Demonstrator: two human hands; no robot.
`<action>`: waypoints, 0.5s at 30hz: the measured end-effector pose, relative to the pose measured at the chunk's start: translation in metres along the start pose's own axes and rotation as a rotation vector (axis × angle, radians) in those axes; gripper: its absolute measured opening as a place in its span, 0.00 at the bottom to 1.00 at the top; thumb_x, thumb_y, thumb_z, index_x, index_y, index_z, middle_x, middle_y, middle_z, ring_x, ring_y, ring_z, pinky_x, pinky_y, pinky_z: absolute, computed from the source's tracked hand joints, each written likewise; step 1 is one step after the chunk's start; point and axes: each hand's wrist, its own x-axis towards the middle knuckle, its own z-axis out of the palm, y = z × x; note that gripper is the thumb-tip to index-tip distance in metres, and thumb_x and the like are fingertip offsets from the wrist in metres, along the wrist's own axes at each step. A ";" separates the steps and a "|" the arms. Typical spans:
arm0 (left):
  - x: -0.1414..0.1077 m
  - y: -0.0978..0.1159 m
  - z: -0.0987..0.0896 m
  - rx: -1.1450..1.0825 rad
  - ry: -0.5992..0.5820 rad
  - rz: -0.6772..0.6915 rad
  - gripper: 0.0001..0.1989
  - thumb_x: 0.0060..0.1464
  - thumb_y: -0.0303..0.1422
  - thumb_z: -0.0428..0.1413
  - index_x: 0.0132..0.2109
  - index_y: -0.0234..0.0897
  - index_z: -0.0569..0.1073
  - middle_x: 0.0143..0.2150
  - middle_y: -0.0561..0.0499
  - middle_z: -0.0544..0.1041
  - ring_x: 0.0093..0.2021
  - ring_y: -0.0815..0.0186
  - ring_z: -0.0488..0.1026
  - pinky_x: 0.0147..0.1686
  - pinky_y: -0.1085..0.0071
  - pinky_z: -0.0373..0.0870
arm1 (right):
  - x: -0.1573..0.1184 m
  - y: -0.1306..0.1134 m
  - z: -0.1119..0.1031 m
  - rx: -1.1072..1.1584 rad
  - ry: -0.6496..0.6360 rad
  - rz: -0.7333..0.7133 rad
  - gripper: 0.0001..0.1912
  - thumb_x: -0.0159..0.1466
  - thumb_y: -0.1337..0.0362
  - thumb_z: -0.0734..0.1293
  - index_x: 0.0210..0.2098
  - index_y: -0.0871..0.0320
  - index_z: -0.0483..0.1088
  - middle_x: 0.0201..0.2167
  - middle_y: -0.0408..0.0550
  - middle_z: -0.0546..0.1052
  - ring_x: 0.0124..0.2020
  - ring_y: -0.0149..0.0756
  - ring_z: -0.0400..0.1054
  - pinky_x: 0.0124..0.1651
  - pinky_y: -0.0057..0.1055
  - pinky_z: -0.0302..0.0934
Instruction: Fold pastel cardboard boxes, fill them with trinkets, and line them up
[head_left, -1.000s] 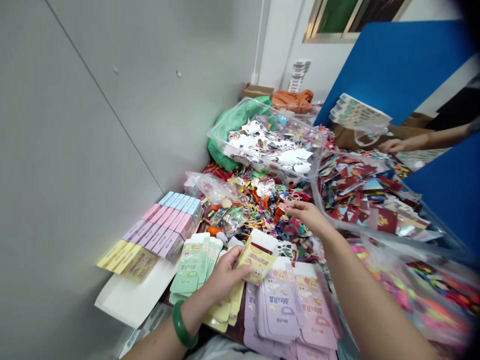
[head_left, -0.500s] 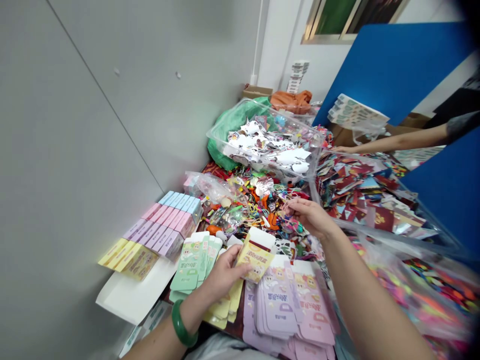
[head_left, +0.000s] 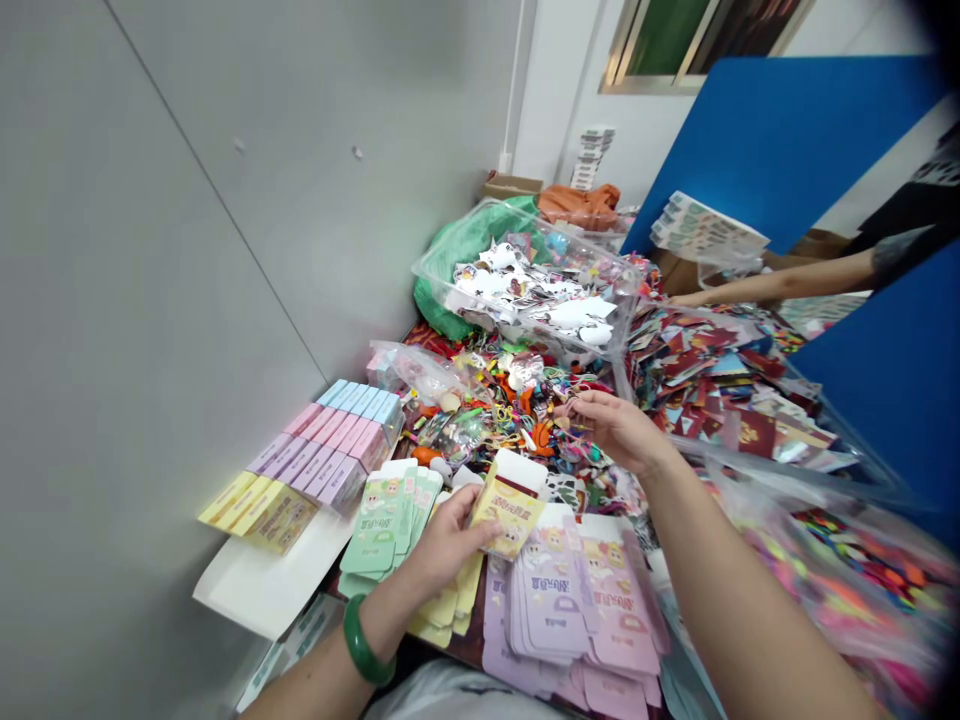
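My left hand [head_left: 452, 540] holds a small yellow printed box [head_left: 510, 508] with its white top flap up, thumb across its front. Over the pile of small colourful trinkets [head_left: 517, 400], my right hand [head_left: 619, 428] has its fingertips pinched together on what looks like a thin pinkish cord; the item is too small to name. Flat green cartons [head_left: 382, 525] and yellow cartons [head_left: 442, 612] lie beside and under my left wrist. Flat purple cartons [head_left: 551, 600] and pink cartons [head_left: 619, 605] lie between my forearms.
Rows of filled boxes [head_left: 322, 440] sit on a white tray [head_left: 262, 590] at left. Behind the pile is a clear bin of white cutouts [head_left: 525, 290]. On the right are a bin of cards [head_left: 742, 400] and bagged colourful pieces [head_left: 847, 570]. Another person's arm [head_left: 787, 285] reaches in.
The view has shifted slightly. My right hand has moved a little to the left, still pinching. My left hand keeps hold of the yellow box.
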 end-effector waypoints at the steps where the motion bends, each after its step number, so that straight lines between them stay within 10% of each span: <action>1: 0.000 0.000 0.000 -0.005 -0.001 0.001 0.22 0.44 0.36 0.66 0.47 0.37 0.73 0.47 0.46 0.78 0.47 0.56 0.74 0.46 0.63 0.70 | 0.000 0.000 0.000 -0.023 0.015 -0.001 0.18 0.46 0.51 0.77 0.28 0.57 0.74 0.38 0.49 0.80 0.40 0.37 0.73 0.44 0.32 0.65; 10: -0.002 -0.001 0.001 -0.041 -0.006 -0.004 0.22 0.45 0.35 0.66 0.48 0.35 0.72 0.45 0.46 0.79 0.45 0.58 0.75 0.45 0.64 0.71 | 0.007 0.010 0.002 -0.137 0.096 0.057 0.17 0.46 0.52 0.76 0.21 0.57 0.69 0.17 0.40 0.70 0.20 0.28 0.62 0.25 0.27 0.59; 15: -0.003 -0.002 0.001 -0.056 0.001 -0.005 0.22 0.45 0.34 0.66 0.48 0.35 0.72 0.45 0.46 0.79 0.45 0.58 0.76 0.45 0.65 0.71 | 0.002 0.010 0.001 -0.055 0.041 0.063 0.17 0.46 0.57 0.76 0.32 0.56 0.73 0.22 0.40 0.73 0.22 0.27 0.62 0.22 0.24 0.57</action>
